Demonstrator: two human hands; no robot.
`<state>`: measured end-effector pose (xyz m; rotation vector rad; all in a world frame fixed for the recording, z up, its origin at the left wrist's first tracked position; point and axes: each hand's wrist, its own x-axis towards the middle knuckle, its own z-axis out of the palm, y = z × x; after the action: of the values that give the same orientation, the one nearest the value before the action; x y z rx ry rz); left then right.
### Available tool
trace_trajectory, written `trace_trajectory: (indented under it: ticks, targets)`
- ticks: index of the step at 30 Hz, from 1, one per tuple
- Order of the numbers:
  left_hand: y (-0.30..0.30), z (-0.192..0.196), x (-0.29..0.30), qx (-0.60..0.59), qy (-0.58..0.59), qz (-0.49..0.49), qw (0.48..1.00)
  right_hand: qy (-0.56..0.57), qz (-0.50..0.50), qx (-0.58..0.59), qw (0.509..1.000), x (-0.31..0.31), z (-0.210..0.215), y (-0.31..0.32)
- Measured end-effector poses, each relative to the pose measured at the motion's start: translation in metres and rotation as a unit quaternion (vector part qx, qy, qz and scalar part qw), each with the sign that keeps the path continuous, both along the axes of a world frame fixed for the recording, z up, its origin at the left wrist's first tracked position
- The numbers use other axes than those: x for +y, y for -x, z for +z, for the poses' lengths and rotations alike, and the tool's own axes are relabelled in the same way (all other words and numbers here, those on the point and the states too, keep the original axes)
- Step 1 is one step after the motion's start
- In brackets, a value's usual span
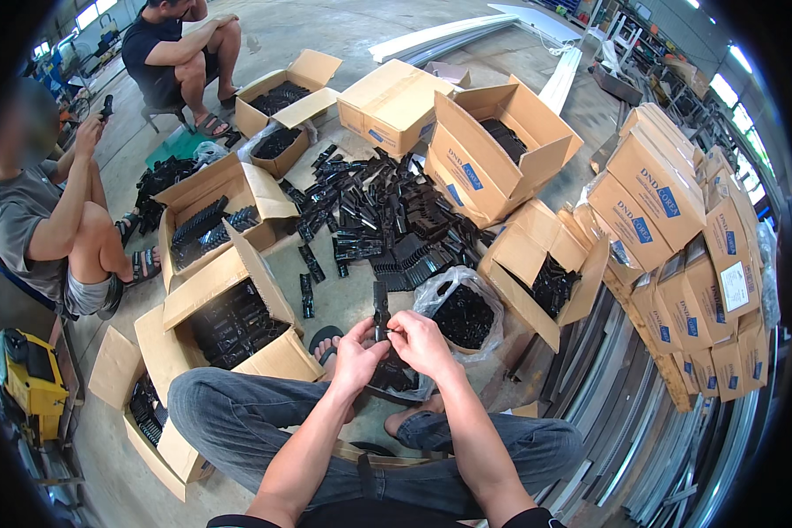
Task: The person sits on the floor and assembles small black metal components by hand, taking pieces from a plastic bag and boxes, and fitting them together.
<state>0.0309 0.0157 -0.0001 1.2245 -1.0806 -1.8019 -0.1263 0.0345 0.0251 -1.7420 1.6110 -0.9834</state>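
Note:
Between my knees, both hands meet at a long, narrow black plastic part (381, 301) that stands roughly upright. Its lower end is in my left hand (357, 359), with the fingers closed round it. My right hand (421, 343) pinches at the part's right side; whatever small thing those fingertips hold is too small to name. Just beyond my hands, a big heap of similar black parts (387, 202) covers the floor. Right of them sits a clear plastic bag (495, 339) full of small black pieces. Below my hands, another bag (424, 387) of black pieces is partly hidden.
Open cardboard boxes of black parts stand left (264, 356) and right (537, 233). A closed carton (392, 92) lies beyond the heap. Stacked cartons (651, 189) and long metal profiles (590, 387) fill the right. Two people sit at left, one holding up a black part (107, 106).

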Motion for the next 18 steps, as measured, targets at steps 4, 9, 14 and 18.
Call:
trace_trajectory:
  ticks: [4, 9, 14, 18]
  targets:
    - [-0.0004, -0.0002, -0.0003, 0.007, -0.008, 0.001, 1.000, -0.008, -0.003, 0.001, 1.000, 0.0003, 0.0001, -0.0007]
    - [0.0012, 0.0022, 0.0001, 0.012, -0.011, 0.000, 1.000, 0.021, 0.008, 0.015, 1.000, -0.0007, 0.0024, 0.0004]
    - [0.0006, -0.0020, 0.0005, 0.003, -0.013, -0.002, 1.000, 0.034, 0.017, 0.012, 0.999, -0.0004, 0.0034, -0.0010]
    - [-0.0003, -0.0012, 0.0002, -0.003, -0.014, -0.016, 1.000, 0.026, 0.013, 0.009, 1.000, 0.0002, 0.0010, -0.0008]
